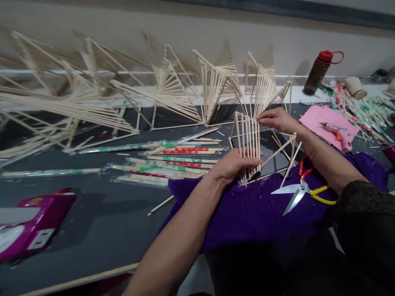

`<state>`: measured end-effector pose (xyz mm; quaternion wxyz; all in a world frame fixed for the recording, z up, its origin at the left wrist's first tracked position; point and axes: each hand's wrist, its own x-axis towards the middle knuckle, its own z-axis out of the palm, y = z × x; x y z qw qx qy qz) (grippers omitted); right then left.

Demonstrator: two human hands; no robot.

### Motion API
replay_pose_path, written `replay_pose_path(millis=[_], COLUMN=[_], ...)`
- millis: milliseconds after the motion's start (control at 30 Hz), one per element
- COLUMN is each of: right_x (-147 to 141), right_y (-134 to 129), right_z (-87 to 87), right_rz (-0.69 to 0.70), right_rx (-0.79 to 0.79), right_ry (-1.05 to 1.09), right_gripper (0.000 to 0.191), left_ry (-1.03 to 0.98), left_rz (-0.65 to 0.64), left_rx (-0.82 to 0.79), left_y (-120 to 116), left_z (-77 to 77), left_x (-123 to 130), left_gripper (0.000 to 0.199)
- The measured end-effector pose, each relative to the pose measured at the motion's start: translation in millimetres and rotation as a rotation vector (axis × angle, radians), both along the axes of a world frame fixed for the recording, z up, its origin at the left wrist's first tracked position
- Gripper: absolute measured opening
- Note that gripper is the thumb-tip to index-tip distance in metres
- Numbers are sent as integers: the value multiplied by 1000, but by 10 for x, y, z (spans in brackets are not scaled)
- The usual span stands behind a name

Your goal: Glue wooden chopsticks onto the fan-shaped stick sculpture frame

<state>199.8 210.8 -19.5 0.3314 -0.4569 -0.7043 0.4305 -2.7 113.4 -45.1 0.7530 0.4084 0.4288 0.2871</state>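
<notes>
- The left hand (pixel 228 166) grasps the lower part of the frame (pixel 253 137), its thumb across the row of sticks and its fingers behind them.
- The right hand (pixel 279 120) pinches the frame near the upper end of the row's right edge, thumb and fingertips together.
- The frame stands at the far edge of the purple cloth (pixel 247 218), in front of the person, the row roughly upright.
- Shears (pixel 303 187) lie on the cloth, blades spread, beneath the right forearm.
- Wrapped chopsticks (pixel 182 158) lie on the table (pixel 117 213), left of the frame.
- More stick structures (pixel 175 96) stand along the wall.
- A glue gun (pixel 336 130) lies on a pink sheet (pixel 313 117), right of the right forearm.
- A red-capped bottle (pixel 316 76) stands beyond the sheet.
- A magenta device (pixel 57 209) sits at the left.
</notes>
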Motion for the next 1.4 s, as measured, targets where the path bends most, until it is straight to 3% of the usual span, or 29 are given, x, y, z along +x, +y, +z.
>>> replay_pose_path(millis=[133,233,300,467,600,700,800,967,1233,1400], right_x=[65,149,226,535,818,923,900,810,1057,920], right_y=[41,16,-55,-408,-739,-929,-1045,-1072,-980,-778], right_z=[40,164,280,483,395,242,113,71,412,711], right_rz=[-38,-86,-134,-236,-300,-331,-276,-228,-372,-394], right_rx=[56,86,101,130,73,-117,-308,-282,-138,11], right_ry=[-8,-15,-20,-49,-93,-43,47,139,292,447], right_gripper=[20,12,5,14,34,37,37,30,30,19], left_ry=[8,-21,-44,-22,9,10,13,22,2,-61], left_rz=[12,14,26,75,93,106,100,128,110,110], left_rx=[-13,-4,8,71,91,104,123,117,114,46], left_y=[-27,-37,-33,-12,-13,-18,-15,-4,-11,-8], left_z=[73,120,133,124,121,125,120,106,110,82], left_x=[6,3,-4,-10,3,12,15,15,16,36], left_gripper=[43,44,44,47,49,49,46,43,46,45])
